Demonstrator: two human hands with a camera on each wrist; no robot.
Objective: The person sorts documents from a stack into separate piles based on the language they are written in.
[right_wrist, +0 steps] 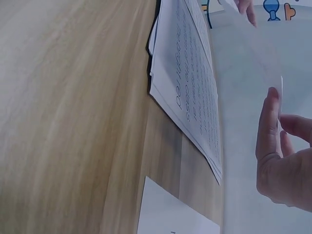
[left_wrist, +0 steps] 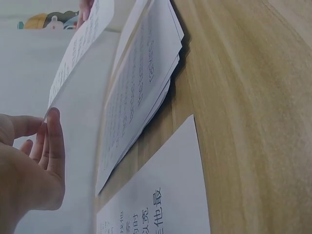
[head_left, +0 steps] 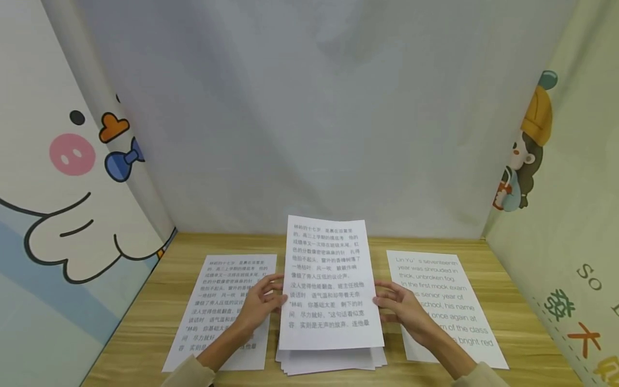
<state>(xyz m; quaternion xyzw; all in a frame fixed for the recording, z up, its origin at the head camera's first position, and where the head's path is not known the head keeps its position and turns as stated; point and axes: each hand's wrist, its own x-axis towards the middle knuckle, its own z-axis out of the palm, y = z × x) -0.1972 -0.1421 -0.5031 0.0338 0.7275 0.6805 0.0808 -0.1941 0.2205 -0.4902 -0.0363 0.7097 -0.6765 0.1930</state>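
A white sheet of paper (head_left: 329, 285) printed with Chinese text is raised above the table, its text side facing the head camera. My left hand (head_left: 261, 304) pinches its left edge between thumb and fingers, and my right hand (head_left: 405, 310) pinches the right edge. Beneath the raised sheet lies an uneven stack of paper (head_left: 333, 361); English print shows on its top sheet (left_wrist: 134, 92) in the left wrist view. Left of the stack, another Chinese-text sheet (head_left: 232, 301) lies flat, partly behind my left forearm. To the right, an English-text sheet (head_left: 435, 285) lies partly under my right arm.
The wooden table (head_left: 140, 317) carries all the papers. A pale grey curtain (head_left: 319, 118) closes off the back. Cartoon-printed panels stand on both sides, a white figure on the left panel (head_left: 38, 134) and a figure in a yellow hat on the right panel (head_left: 570, 215).
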